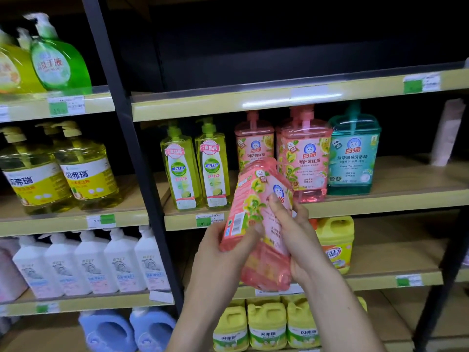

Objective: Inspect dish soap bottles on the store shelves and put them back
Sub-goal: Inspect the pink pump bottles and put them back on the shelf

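Observation:
I hold a pink dish soap bottle (256,214) tilted in front of the shelves, its barcode side turned left. My left hand (223,252) grips its left edge and lower side. My right hand (297,235) grips its right side, fingers across the label. On the middle shelf (380,201) behind it stand two more pink pump bottles (304,158), a teal pump bottle (354,153) and two slim green bottles (195,166).
A black upright post (132,148) splits the shelving. Left bays hold green and yellow pump bottles (83,168) and several white bottles (88,265). Yellow jugs (266,326) and blue jugs (127,329) sit on the low shelves. A yellow jug (336,242) stands behind my right hand.

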A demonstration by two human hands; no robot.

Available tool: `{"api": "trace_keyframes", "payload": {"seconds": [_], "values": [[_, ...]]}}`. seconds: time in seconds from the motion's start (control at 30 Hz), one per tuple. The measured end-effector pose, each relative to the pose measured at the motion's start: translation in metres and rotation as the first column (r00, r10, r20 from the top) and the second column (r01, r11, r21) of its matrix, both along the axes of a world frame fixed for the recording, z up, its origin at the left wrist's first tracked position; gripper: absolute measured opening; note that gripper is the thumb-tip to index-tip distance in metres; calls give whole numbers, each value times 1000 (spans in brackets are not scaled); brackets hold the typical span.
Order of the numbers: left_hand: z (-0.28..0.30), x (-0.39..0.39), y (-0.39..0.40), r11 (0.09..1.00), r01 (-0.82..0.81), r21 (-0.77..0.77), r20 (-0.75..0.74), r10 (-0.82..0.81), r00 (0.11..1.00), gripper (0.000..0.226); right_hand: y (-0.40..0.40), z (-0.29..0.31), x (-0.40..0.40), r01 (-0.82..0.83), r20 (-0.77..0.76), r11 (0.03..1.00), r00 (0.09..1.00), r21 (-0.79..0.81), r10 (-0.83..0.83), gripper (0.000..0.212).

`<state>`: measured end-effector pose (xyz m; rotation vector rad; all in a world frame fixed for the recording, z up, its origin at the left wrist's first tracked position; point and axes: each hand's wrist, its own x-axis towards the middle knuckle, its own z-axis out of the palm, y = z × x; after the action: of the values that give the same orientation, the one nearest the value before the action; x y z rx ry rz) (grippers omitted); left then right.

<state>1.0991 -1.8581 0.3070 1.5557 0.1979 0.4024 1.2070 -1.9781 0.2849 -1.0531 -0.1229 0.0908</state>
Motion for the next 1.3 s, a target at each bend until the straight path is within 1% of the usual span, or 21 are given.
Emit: {"api": "trace_keyframes", "payload": {"seconds": [0.07,0.1,0.13,0.2,0.27,0.37,0.43,0.53,0.7,0.77,0.83,0.93,1.0,1.07,1.17,1.23,1.3], "values": [[-4,4,1,999,23,-24,-28,-23,999,61,-4,0,-2,-13,48,999,999,-35,15,60],[-5,6,2,999,38,-26,-42,-39,998,59,-6,0,-3,-10,79,999,997,-46,14,53],[-6,8,3,998,57,-27,-52,-59,997,56,-9,1,-4,0,120,998,993,-68,8,53],[-8,12,3,994,102,-26,-53,-103,993,54,-11,4,-7,27,196,992,981,-120,-2,58],[-9,14,3,991,133,-34,-36,-134,990,51,-12,5,-9,60,238,990,971,-131,-27,58],[-14,17,3,982,162,-98,-10,-163,987,49,-16,10,-16,86,302,979,953,-186,-26,54],[-17,18,3,971,172,-165,11,-173,985,47,-21,15,-20,92,353,967,936,-236,-3,56],[-21,20,2,959,185,-217,51,-178,983,47,-27,18,-21,85,386,961,922,-263,24,61],[-26,23,5,947,204,-249,94,-186,978,49,-31,20,-22,79,419,956,907,-283,49,64],[-29,24,9,947,221,-235,112,-199,973,54,-33,18,-21,63,422,959,904,-277,63,71],[-32,25,15,945,250,-210,131,-226,965,57,-35,16,-18,57,420,959,905,-276,67,81],[-37,28,26,924,332,-188,167,-303,938,66,-40,12,-12,50,435,959,897,-277,79,101],[-40,30,32,900,402,-166,197,-370,908,69,-44,11,-9,27,445,950,887,-312,121,113],[-43,31,37,887,443,-128,208,-413,887,68,-48,9,-6,14,470,928,865,-372,175,112],[-50,33,45,901,433,-8,157,-427,891,72,-52,4,-6,8,497,889,831,-458,249,97],[-53,32,47,908,412,79,115,-419,901,71,-54,0,-7,14,513,865,810,-502,284,96],[-55,31,47,915,380,134,92,-393,915,69,-55,-4,-8,16,519,851,799,-524,305,101]]}}
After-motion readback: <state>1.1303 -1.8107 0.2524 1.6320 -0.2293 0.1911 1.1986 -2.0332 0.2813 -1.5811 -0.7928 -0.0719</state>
